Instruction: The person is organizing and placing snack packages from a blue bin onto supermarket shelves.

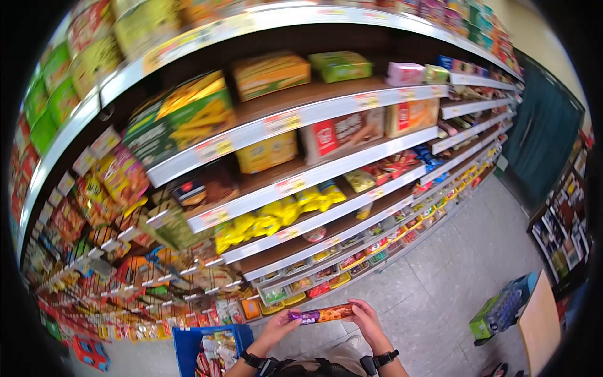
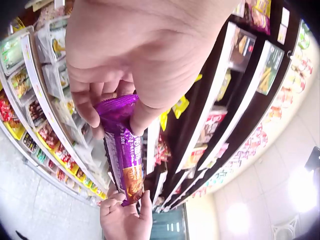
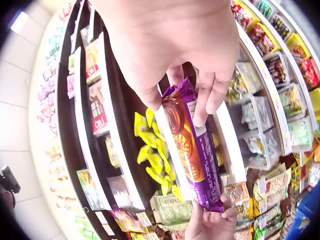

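Between both hands stretches a long purple and orange biscuit packet with cookies printed on its wrapper. My left hand pinches one crimped end with thumb and fingers; the left wrist view shows the purple wrapper gathered there. At the opposite end my right hand grips the packet, thumb on one side and fingers on the other. A barcode on the packet faces the right wrist camera near those fingers. The packet is held level in front of the body, above the floor.
Shop shelves with boxed biscuits and yellow bags curve ahead. Hanging snack bags are at left. A blue basket holding packets stands lower left. At right are a wooden board, a pack of bottles and grey floor.
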The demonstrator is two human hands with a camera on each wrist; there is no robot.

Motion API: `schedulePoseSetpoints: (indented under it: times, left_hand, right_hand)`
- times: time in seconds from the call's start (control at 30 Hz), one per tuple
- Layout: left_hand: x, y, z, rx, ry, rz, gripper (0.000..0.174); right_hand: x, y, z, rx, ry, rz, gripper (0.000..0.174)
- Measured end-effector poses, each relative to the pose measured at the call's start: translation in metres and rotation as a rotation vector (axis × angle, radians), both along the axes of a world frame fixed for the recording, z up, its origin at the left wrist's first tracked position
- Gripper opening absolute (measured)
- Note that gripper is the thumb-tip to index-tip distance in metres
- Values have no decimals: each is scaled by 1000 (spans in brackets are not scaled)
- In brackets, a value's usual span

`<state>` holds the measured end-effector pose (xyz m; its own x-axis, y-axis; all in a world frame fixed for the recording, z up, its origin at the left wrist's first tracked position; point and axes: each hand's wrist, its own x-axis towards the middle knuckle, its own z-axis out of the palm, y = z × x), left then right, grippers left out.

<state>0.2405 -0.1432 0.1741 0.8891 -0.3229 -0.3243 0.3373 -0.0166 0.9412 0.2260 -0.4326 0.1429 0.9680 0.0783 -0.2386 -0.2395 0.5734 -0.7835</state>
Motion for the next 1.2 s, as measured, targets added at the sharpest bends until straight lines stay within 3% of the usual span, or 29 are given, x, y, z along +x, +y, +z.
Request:
schedulePoseSetpoints:
  times: [0.13,0.4,0.67,0.83,1.2]
  left_hand:
    - [45,-110,-3,26,-3,-210,40]
    - [93,-306,28,12,-55,-520,40]
    - [125,-386,2,-75,-89,-356,30]
    - [148,-426,-2,-97,-98,-276,29]
    - [235,-578,-13,-266,22,-385,24]
  right_hand:
    - [-30,-114,3,-145,54,-159,35]
    - [-63,-276,-6,-91,95,-469,33]
    - [-46,-343,21,-164,-15,-561,32]
    - [-24,-364,23,-94,54,-629,25]
    - [27,-478,3,-88,160,-709,12]
